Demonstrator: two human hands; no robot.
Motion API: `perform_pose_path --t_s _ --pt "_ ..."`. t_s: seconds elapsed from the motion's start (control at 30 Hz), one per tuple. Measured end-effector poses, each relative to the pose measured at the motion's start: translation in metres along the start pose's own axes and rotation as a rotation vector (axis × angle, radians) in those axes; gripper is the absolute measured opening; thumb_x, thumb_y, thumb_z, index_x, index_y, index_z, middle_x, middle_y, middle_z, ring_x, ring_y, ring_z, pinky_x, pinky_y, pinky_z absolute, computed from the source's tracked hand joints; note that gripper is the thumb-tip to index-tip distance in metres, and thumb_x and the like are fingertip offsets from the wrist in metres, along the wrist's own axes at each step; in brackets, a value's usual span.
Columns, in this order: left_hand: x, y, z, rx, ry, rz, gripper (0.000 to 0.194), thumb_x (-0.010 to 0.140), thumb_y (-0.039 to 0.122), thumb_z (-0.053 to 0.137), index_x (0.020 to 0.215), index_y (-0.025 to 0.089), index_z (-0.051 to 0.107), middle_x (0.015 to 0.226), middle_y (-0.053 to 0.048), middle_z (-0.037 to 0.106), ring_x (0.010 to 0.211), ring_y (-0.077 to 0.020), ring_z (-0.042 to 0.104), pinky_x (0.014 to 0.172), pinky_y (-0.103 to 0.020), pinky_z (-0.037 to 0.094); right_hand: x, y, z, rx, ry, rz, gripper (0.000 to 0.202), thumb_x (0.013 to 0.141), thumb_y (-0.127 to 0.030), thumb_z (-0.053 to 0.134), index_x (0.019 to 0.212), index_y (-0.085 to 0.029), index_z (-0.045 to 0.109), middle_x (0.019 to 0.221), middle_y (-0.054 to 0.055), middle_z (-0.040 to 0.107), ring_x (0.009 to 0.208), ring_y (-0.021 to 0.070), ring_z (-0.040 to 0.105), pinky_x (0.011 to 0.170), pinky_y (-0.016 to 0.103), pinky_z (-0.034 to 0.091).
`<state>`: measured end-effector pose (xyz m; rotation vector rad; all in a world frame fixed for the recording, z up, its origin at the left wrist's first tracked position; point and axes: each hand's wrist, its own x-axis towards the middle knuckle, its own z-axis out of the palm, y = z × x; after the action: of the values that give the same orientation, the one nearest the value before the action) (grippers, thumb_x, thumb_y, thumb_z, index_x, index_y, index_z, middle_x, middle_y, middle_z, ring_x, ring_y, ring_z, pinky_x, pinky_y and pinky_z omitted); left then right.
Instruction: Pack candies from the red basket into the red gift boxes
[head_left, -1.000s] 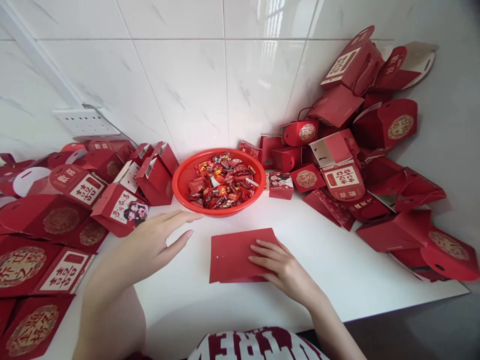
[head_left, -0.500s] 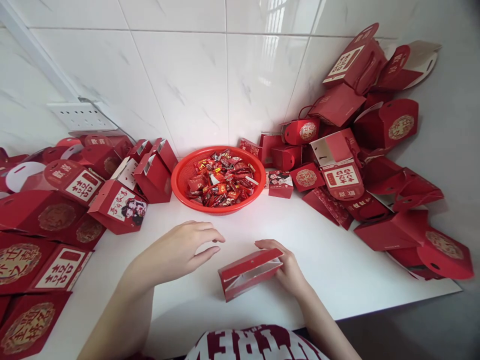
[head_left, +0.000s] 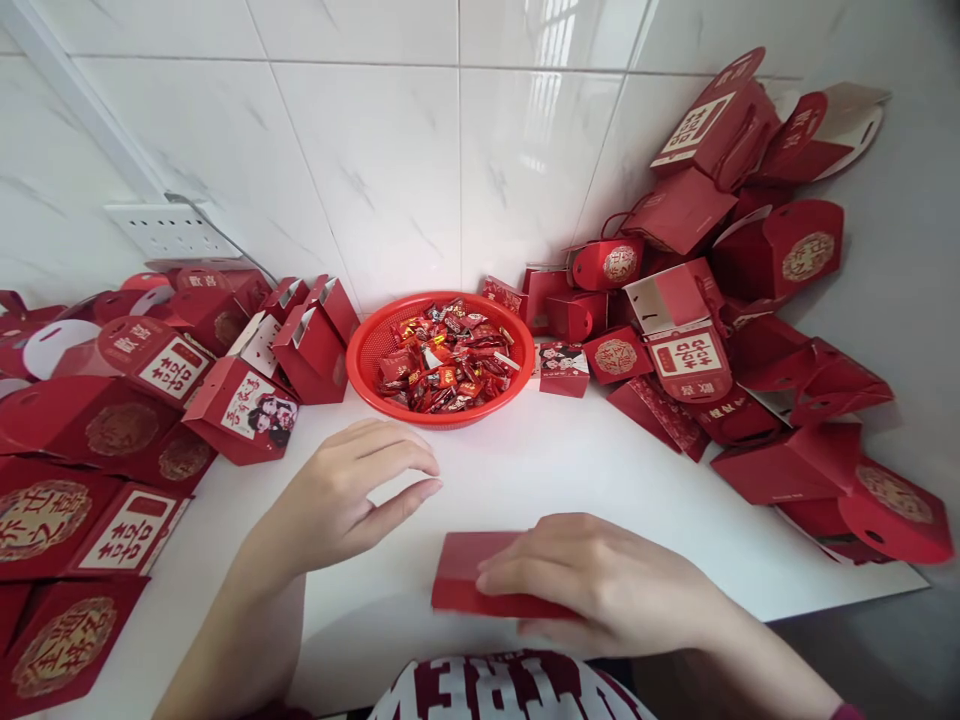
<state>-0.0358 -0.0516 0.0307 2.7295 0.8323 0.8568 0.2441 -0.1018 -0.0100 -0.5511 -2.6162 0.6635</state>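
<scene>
A red paper gift box (head_left: pixel 469 572) lies near the front of the white table, a plain side facing up. My right hand (head_left: pixel 592 580) is closed over its right part, thumb and fingers gripping it and hiding much of it. To the left, my left hand (head_left: pixel 360 495) hovers above the table with curved fingers and thumb slightly apart, nothing visible between them. Beyond both hands stands a red plastic basket (head_left: pixel 442 420) full of wrapped candies (head_left: pixel 450 360).
Stacked red gift boxes (head_left: pixel 120 430) crowd the left side, and two open-topped ones (head_left: pixel 319 350) stand by the basket. Another heap of red boxes (head_left: pixel 690 360) leans along the right wall. White tiles (head_left: pixel 405 180) and a power socket (head_left: pixel 172 230) are behind.
My right hand has turned over the box, now gripping it from above. The box has tipped so its opening no longer shows. My left finger and thumb have drawn closer together.
</scene>
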Motion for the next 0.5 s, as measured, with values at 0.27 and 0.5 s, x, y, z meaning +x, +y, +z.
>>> perform_pose_path --t_s 0.27,0.5 --pt "-0.003 -0.001 -0.003 0.047 0.210 0.061 0.026 0.083 0.004 0.063 0.102 0.022 0.065 0.096 -0.003 0.072 0.093 -0.0180 0.067 0.085 -0.033 0.054 0.049 0.028 -0.011 -0.156 0.313 0.278 0.012 0.098 -0.019 0.052 0.109 -0.023 0.056 0.087 0.001 0.071 0.071 0.0153 0.067 0.065 0.023 0.048" --pt "0.002 -0.020 0.008 0.227 -0.102 -0.087 0.022 0.096 0.018 0.051 0.112 0.023 0.067 0.112 -0.004 0.070 0.099 -0.0185 0.066 0.088 -0.032 0.050 0.063 0.052 0.003 -0.197 0.292 0.246 0.031 0.100 -0.012 0.043 0.126 -0.025 0.055 0.095 0.001 0.074 0.069 0.0134 0.067 0.063 0.022 0.049"
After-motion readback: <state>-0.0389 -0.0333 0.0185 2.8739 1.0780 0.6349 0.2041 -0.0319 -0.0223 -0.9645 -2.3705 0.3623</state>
